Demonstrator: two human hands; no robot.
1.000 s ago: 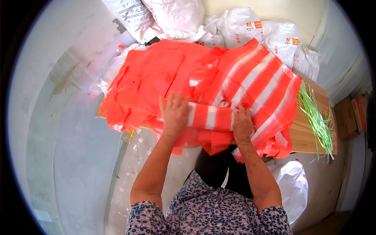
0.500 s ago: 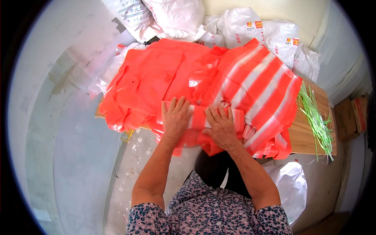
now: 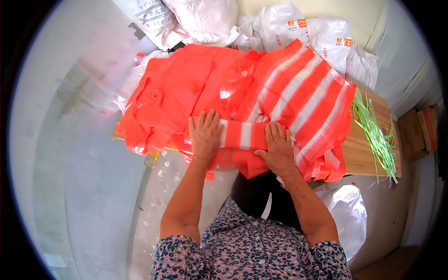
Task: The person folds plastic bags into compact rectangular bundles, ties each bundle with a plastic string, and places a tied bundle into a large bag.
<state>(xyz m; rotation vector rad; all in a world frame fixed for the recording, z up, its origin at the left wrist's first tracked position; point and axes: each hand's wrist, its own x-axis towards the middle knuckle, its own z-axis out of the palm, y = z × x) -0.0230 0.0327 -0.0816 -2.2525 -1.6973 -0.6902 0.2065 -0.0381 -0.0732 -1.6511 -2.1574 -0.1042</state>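
Left hand (image 3: 206, 135) lies palm down near the left end of the folded striped plastic strip (image 3: 242, 134); our right hand (image 3: 280, 149) lies palm down near its right end.

How the strip looks: long, narrow and flat, red with white bands running across it. One band shows just beside our left fingers, another mid-strip. Surface is slightly shiny. It runs left to right at the front edge of the heap, nearest our body, with loose red film (image 3: 247, 161) hanging below it.

Behind it and to the left is a crumpled red plastic pile (image 3: 182, 84) with glossy highlights. To the right are red-and-white striped plastic sheets (image 3: 301, 93), stripes slanting, lower edge bunched. All on the wooden table (image 3: 373, 112), with green plastic strands (image 3: 375, 135) at its right end.

Grip detail: both hands spread flat, fingers stretched out and pointing away from us. Left fingers slightly parted, tips just past the strip's far edge. Right fingers closer together, thumb stuck out to the left along the near edge. Contact looks like resting or pressing from above; we can't tell how hard. Palm undersides hidden.
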